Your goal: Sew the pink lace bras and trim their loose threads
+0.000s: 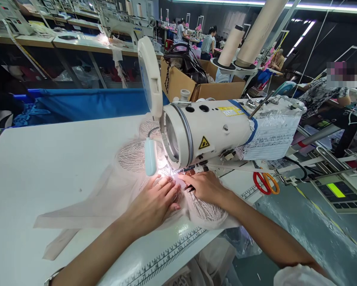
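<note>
A pale pink lace fabric (127,159) lies on the white sewing table (47,167) and runs under the head of a white sewing machine (214,127). My left hand (154,200) lies flat on the fabric with its fingers stretched toward the lit needle area. My right hand (205,186) rests on the fabric just right of the needle, its fingers curled down onto the cloth and something dark and thin showing at the fingertips. The two hands almost touch under the machine head.
Orange and red scissors (266,182) lie right of the machine. A control panel (340,192) sits at the far right. Thread cones (249,39) and a cardboard box (196,85) stand behind. Other people work in the background. A printed ruler (169,254) runs along the table's front edge.
</note>
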`<act>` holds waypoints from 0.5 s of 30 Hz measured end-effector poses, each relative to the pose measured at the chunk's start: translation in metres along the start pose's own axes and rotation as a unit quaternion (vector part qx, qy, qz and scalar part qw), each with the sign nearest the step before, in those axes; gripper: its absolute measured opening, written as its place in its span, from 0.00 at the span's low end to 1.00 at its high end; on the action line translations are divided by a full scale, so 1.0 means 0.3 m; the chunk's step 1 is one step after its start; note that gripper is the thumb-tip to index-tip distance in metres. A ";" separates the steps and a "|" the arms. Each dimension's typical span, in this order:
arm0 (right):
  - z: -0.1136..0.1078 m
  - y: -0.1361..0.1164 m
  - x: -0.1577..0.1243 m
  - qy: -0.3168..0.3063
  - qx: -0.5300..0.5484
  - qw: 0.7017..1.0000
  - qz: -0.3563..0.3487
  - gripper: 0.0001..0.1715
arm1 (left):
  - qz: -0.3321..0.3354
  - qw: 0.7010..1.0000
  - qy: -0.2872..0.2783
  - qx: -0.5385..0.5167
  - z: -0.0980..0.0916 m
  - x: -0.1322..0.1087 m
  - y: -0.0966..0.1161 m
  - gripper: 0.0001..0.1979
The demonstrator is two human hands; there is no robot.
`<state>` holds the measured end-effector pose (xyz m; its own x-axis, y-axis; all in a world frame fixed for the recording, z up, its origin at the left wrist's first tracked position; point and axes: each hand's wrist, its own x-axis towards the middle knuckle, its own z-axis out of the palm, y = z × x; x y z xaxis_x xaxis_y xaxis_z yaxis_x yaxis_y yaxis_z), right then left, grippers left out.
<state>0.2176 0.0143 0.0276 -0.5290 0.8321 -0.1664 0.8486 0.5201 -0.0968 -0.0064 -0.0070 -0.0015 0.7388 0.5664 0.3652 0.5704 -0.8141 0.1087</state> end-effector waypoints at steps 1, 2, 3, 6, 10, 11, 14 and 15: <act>0.003 0.004 0.002 0.005 0.002 1.000 -0.005 0.36 | -0.005 1.000 -0.003 0.005 0.000 -0.001 -0.001 0.20; 0.006 0.008 0.004 0.008 0.003 1.000 -0.008 0.35 | -0.009 1.000 -0.005 0.009 0.001 -0.002 -0.002 0.19; 0.008 0.011 0.005 0.012 0.003 1.000 -0.010 0.35 | -0.015 1.000 -0.005 0.014 0.002 -0.003 -0.003 0.19; 0.010 0.017 0.008 0.018 0.002 1.000 -0.011 0.36 | -0.027 0.999 -0.009 0.020 0.008 -0.004 -0.005 0.18; 0.007 0.019 0.011 0.026 0.007 0.999 -0.021 0.35 | -0.028 0.999 -0.014 0.012 0.014 -0.005 -0.006 0.18; 0.007 0.020 0.011 0.029 0.005 0.999 -0.027 0.34 | -0.031 0.999 -0.011 0.013 0.014 -0.005 -0.006 0.18; 0.006 0.022 0.011 0.039 -0.009 0.998 -0.042 0.29 | -0.042 0.999 -0.011 0.019 0.013 -0.007 -0.006 0.19; 0.006 0.023 0.012 0.041 -0.013 0.998 -0.043 0.28 | -0.046 0.999 -0.016 0.022 0.012 -0.007 -0.006 0.19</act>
<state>0.2214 0.0205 0.0246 -0.5991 0.7969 -0.0781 0.8005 0.5938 -0.0812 -0.0077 -0.0061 -0.0056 0.6934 0.6427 0.3258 0.6511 -0.7525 0.0987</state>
